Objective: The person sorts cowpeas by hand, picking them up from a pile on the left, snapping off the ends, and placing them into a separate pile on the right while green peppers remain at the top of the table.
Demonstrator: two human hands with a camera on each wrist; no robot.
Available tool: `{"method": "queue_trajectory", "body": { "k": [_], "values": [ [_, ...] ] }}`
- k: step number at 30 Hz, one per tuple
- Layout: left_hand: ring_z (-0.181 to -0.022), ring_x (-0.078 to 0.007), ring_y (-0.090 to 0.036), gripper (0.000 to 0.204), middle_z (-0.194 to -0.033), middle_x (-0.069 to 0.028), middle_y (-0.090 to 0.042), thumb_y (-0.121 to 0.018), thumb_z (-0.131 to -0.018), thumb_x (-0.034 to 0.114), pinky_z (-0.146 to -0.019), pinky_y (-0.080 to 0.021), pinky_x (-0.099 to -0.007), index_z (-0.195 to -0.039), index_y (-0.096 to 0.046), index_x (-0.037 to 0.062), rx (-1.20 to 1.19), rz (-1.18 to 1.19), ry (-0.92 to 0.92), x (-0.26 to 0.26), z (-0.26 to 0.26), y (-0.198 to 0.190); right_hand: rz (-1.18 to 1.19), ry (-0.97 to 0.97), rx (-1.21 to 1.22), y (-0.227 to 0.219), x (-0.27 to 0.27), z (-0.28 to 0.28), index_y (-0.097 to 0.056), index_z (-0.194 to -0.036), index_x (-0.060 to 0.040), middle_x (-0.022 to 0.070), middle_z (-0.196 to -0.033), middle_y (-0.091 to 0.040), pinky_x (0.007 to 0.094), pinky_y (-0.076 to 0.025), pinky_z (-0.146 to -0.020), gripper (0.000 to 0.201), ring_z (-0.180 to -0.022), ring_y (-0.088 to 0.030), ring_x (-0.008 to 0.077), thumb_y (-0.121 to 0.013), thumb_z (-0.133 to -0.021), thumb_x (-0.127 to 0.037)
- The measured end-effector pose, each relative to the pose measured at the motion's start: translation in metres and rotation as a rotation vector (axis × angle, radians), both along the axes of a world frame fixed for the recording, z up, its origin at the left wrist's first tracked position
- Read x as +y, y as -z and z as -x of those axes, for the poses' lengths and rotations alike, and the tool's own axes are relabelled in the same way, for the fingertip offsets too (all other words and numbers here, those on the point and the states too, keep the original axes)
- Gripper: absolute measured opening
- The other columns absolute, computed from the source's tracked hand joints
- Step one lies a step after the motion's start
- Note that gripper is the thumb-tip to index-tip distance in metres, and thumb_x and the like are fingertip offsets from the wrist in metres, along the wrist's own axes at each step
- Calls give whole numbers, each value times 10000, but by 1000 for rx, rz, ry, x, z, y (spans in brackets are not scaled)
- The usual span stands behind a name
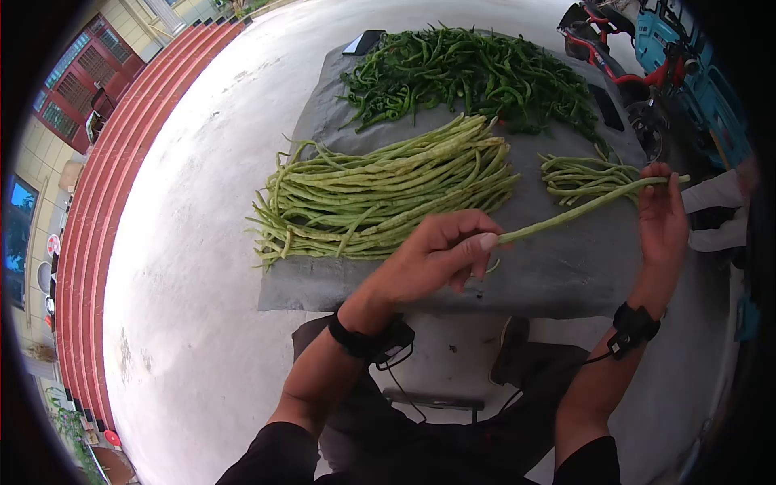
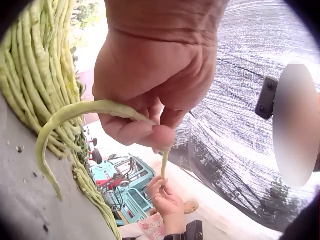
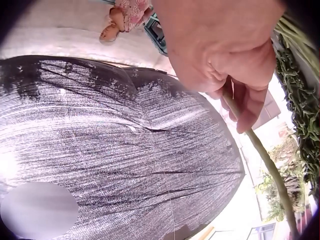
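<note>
One long green bean (image 1: 578,212) stretches between the two hands above the grey-covered table (image 1: 566,279). At its left end the left hand (image 1: 444,250) pinches it between thumb and fingers; in the left wrist view a curved length of bean (image 2: 75,109) hangs out past those fingers. Near the other end, the right hand (image 1: 663,214) holds it with thumb and fingertips, a short tip poking out beyond. To the left lies a big pile of long beans (image 1: 388,190), side by side. A smaller bunch of long beans (image 1: 586,178) sits behind the held bean, close to the right hand.
Green chili peppers (image 1: 477,73) are heaped at the table's far side. A dark phone-like slab (image 1: 606,107) lies at the right edge, a flat object (image 1: 364,42) at the back left. Blue and red vehicles (image 1: 671,48) and another person's legs (image 1: 715,202) are at right; red steps (image 1: 121,186) at left.
</note>
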State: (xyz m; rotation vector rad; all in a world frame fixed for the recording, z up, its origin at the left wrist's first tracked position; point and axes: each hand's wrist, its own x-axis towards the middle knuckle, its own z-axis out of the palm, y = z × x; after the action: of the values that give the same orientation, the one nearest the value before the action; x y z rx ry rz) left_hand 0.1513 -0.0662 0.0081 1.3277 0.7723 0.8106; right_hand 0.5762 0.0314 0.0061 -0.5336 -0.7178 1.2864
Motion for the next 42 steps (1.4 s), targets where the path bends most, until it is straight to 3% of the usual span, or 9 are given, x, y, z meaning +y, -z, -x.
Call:
{"method": "queue_trajectory", "body": {
  "k": [3, 8, 11, 14, 17, 22, 29, 38, 42],
  "values": [
    [-643, -74, -602, 225, -847, -29, -697, -674, -1108, 235, -593, -487, -266, -1179, -726, 28, 186, -143, -164, -9, 19, -22, 15, -107, -73, 1, 0, 5, -642, -1312, 55, 116, -1178, -685, 277, -611, -809, 332, -1041, -690, 187, -622, -1141, -229],
    [-821, -201, -727, 191, -943, -124, -750, -786, -992, 112, -746, -578, -329, -1078, -732, -50, 681, -721, -382, -37, 59, -74, 52, -248, -150, 2, -2, 40, -649, -1350, 49, 85, -1117, -681, 253, -532, -683, 347, -939, -655, 129, -652, -1126, -215],
    [-813, -290, -742, 127, -919, -87, -740, -795, -939, 109, -722, -567, -382, -1039, -742, 49, 879, -683, -582, -59, 67, -92, 88, -263, -103, 14, 6, 71, -666, -1324, 32, 75, -1096, -695, 257, -560, -682, 302, -912, -676, 132, -691, -1097, -167],
    [-864, -317, -748, 114, -940, -81, -751, -797, -919, 82, -751, -572, -411, -1018, -743, 64, 987, -626, -726, -67, 78, -99, 136, -273, -137, 33, 15, 101, -673, -1281, 15, 89, -1109, -727, 256, -606, -737, 256, -914, -719, 150, -718, -1074, -129],
    [-865, -243, -768, 156, -975, -94, -762, -766, -897, -51, -786, -593, -350, -1034, -740, 18, 1182, -731, -752, -58, 102, -88, 201, -261, -254, 45, 17, 134, -669, -1237, -1, 122, -1135, -756, 266, -642, -799, 219, -929, -755, 166, -734, -1057, -109],
    [-975, -349, -760, 109, -1031, -113, -766, -709, -948, 26, -851, -575, -429, -1045, -749, 54, 1223, -592, -693, -31, 136, -50, 153, -183, -466, 66, 28, 167, -657, -1211, -16, 121, -1091, -768, 258, -646, -739, 199, -878, -766, 149, -737, -1056, -114],
    [-962, -377, -725, 101, -972, -115, -729, -722, -911, 33, -840, -552, -484, -986, -769, 80, 1221, -581, -604, -11, 149, -9, 75, 43, -723, 71, 42, 190, -650, -1103, 20, 61, -880, -713, 256, -578, -569, 224, -669, -718, 118, -795, -991, -109],
    [-985, -345, -719, 101, -987, -93, -715, -731, -887, 32, -841, -550, -465, -955, -778, 91, 1302, -561, -610, -5, 159, 6, -108, 356, -1259, 91, 54, 205, -646, -1128, -23, 96, -965, -707, 364, -575, -624, 299, -728, -716, 168, -840, -963, -180],
    [-993, -328, -717, 131, -991, -82, -701, -753, -851, 17, -849, -550, -456, -961, -762, 87, 1279, -583, -624, -2, 159, 12, 16, 276, -1051, 88, 51, 202, -640, -1136, -8, 107, -1047, -698, 346, -600, -630, 252, -766, -732, 171, -801, -972, -113]
  ]
}}
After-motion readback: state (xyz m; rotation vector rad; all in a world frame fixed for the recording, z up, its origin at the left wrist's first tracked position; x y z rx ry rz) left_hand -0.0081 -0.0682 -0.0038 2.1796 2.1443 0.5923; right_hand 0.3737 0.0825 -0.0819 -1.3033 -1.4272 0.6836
